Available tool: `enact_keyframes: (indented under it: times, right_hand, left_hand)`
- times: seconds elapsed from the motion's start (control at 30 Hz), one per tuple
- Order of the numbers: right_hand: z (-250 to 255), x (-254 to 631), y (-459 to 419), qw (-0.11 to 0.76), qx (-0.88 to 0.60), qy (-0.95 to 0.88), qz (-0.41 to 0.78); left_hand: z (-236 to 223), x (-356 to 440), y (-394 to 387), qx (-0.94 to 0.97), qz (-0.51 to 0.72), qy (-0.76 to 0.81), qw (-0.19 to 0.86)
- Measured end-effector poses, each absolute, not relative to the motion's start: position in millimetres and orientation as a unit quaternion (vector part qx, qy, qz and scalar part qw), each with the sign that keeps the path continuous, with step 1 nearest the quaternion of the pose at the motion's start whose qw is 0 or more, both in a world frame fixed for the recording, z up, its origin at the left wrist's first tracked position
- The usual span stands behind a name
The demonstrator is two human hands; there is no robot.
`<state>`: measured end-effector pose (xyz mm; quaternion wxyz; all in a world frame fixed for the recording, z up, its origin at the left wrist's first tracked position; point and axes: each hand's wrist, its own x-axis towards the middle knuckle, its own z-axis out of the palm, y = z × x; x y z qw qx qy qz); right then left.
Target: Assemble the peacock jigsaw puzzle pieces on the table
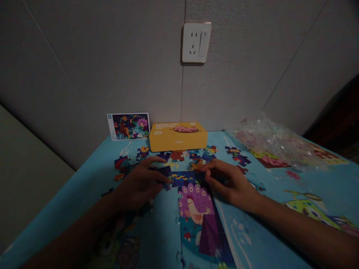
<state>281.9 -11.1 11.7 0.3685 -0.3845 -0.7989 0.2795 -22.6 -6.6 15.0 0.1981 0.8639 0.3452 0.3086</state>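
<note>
A joined section of a jigsaw puzzle [193, 220], with a pink peacock and a purple area, lies flat on the blue tablecloth in front of me. Along its upper edge runs a dark blue strip of pieces [183, 178] with small yellow and orange figures. My left hand [140, 184] grips a dark blue puzzle piece [166, 172] at the left end of that strip. On the other side, my right hand [228, 181] has thumb and index finger closed on a dark puzzle piece [200, 176] at the strip's right end. Whether these end pieces are interlocked I cannot tell.
Loose puzzle pieces [238, 156] lie around both hands. At the wall stand a yellow puzzle box [178, 142] and a picture card [129, 127]. Clear plastic packaging [275, 138] covers colourful sheets at the right. A socket [196, 42] is on the wall.
</note>
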Motion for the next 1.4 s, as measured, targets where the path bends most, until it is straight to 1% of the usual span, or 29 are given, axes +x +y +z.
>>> enact_keyframes:
  times: [0.07, 0.13, 0.37, 0.6, 0.77, 0.9, 1.0, 1.1, 1.13, 1.17, 1.23, 1.3, 1.4]
  right_hand:
    - [13.6, 282.1, -11.3, 0.368, -0.380, -0.806, 0.267]
    - [15.1, 281.8, -12.4, 0.366, -0.372, -0.815, 0.252]
    - [14.2, 281.8, -12.5, 0.357, -0.368, -0.823, 0.245]
    - [12.8, 283.4, -12.3, 0.346, -0.377, -0.822, 0.249]
    - [13.7, 284.2, -10.4, 0.353, -0.361, -0.833, 0.225]
    - [19.7, 287.9, -10.3, 0.344, -0.360, -0.846, 0.193]
    - [26.6, 287.0, -17.0, 0.306, -0.303, -0.883, 0.186]
    - [28.1, 278.7, -26.8, 0.235, -0.219, -0.923, 0.212]
    - [26.7, 275.0, -29.4, 0.224, -0.182, -0.930, 0.228]
    - [24.7, 271.6, -31.1, 0.228, -0.138, -0.934, 0.238]
    - [20.7, 267.5, -31.9, 0.244, -0.117, -0.927, 0.259]
    - [20.1, 269.6, -28.4, 0.271, -0.153, -0.913, 0.266]
    - [27.4, 287.2, -13.6, 0.324, -0.317, -0.865, 0.216]
  left_hand:
    - [18.7, -23.5, -7.4, 0.881, 0.253, 0.324, 0.234]
    - [20.7, -21.8, -9.8, 0.890, 0.216, 0.317, 0.248]
    - [18.4, -19.9, -14.6, 0.907, 0.153, 0.334, 0.207]
    - [25.4, -16.9, -11.0, 0.897, 0.110, 0.386, 0.184]
    - [23.9, -15.2, -6.4, 0.889, 0.074, 0.430, 0.142]
    - [21.6, -16.1, -3.6, 0.891, 0.086, 0.426, 0.130]
    - [16.7, -16.8, -3.9, 0.890, 0.097, 0.428, 0.121]
    - [5.7, -14.4, -8.1, 0.894, 0.179, 0.398, 0.100]
    - [1.1, -12.7, -10.4, 0.892, 0.217, 0.386, 0.094]
    - [-3.4, -10.7, -13.0, 0.890, 0.253, 0.369, 0.092]
    - [-11.4, -6.6, -18.2, 0.885, 0.295, 0.351, 0.079]
    - [-16.9, -3.4, -21.9, 0.881, 0.300, 0.357, 0.075]
    - [-18.8, -3.4, -20.8, 0.883, 0.277, 0.373, 0.069]
